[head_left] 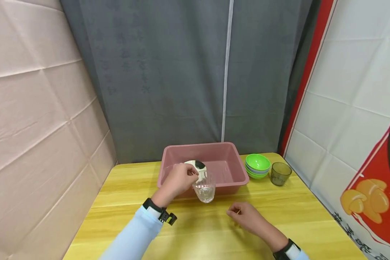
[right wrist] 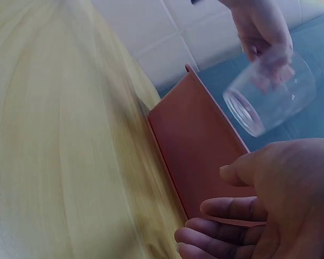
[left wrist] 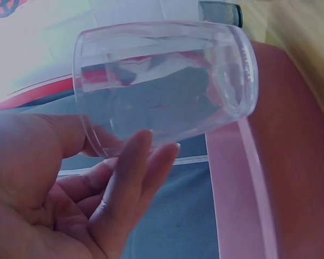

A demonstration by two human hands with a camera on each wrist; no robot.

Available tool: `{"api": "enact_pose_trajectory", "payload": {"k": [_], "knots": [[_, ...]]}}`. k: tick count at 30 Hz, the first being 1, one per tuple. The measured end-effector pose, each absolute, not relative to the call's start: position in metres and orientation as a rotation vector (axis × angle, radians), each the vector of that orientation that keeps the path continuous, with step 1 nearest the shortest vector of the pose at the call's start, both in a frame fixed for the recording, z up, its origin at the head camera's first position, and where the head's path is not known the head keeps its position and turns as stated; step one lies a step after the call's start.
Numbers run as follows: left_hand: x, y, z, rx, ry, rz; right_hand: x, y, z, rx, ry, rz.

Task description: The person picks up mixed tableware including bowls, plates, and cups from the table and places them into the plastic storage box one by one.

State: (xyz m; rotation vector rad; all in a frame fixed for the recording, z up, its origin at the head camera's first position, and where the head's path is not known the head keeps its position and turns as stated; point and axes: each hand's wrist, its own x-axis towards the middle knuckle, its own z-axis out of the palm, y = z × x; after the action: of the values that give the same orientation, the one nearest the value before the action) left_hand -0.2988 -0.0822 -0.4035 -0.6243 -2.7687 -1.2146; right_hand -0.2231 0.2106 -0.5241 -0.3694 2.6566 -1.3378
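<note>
My left hand pinches a clear drinking glass by its rim, thumb on one side and fingers on the other. The glass hangs tilted at the near edge of a pink plastic basin, base facing away from the hand. In the left wrist view, nothing shows inside the glass. My right hand hovers over the table to the right of the glass, holding nothing. Its fingers are loosely bent in the right wrist view. Inside the basin, partly behind the left hand, is a white item with a dark patch.
Right of the basin stands a stack of small bowls, with a green bowl on top. A smoky drinking glass stands beside them near the right table edge. The wooden table meets a grey curtain behind and cloth walls at both sides.
</note>
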Motion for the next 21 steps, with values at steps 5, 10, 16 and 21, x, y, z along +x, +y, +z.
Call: {"api": "enact_pose_trajectory", "payload": {"k": [5, 10, 16, 21], "knots": [[-0.319, -0.075, -0.393, -0.597, -2.794, -1.233, -0.220, 0.211, -0.527, -0.431, 2.673, -1.333], [-0.337, -0.065, -0.383, -0.630, -2.800, -1.150, -0.218, 0.211, -0.529, -0.426, 2.668, -1.356], [-0.363, -0.052, -0.379, -0.637, -2.826, -1.078, -0.217, 0.213, -0.530, -0.412, 2.668, -1.378], [-0.392, -0.042, -0.385, -0.563, -2.870, -1.135, -0.215, 0.213, -0.530, -0.384, 2.668, -1.389]]}}
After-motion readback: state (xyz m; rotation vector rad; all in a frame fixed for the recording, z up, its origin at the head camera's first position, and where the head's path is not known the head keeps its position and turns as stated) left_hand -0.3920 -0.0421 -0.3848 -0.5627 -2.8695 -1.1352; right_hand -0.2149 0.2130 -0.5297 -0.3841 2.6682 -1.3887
